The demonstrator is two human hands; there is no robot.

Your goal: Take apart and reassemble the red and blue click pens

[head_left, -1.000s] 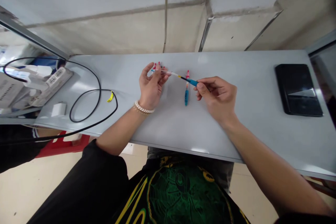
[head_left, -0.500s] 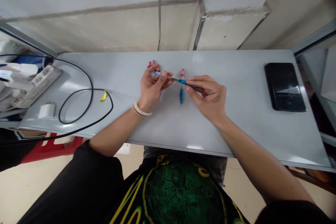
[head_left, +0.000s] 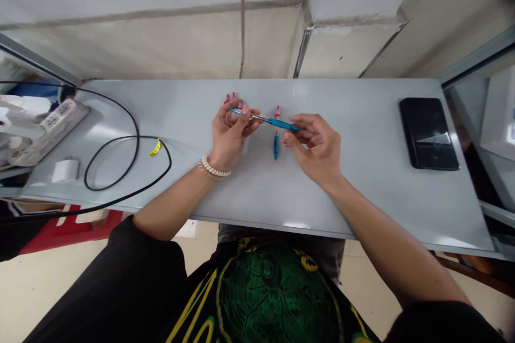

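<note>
A slim pen (head_left: pixel 277 122) with a clear barrel and a blue end is held nearly level above the table. My left hand (head_left: pixel 229 136) pinches its clear part between thumb and fingers. At the blue end, my right hand (head_left: pixel 316 144) has its thumb and fingertips closed around the tip. Beneath the held pen, a second pen (head_left: pixel 276 144), red at the far end and blue at the near end, lies on the grey table (head_left: pixel 257 187). Red-tipped pens (head_left: pixel 233 96) show just behind my left hand, their lower parts hidden by it.
A black cable (head_left: pixel 137 139) with a yellow tag (head_left: pixel 155 147) loops across the left side. Nearby are a white charger (head_left: pixel 65 170) and a power strip (head_left: pixel 56 118). A black, glossy flat object (head_left: pixel 428 134) lies at the right. The wall (head_left: pixel 161 48) rises behind the table.
My right fingers have shifted toward the pen's end, uncovering more of its blue part. My left hand keeps its pinch. The whole view has shifted slightly.
</note>
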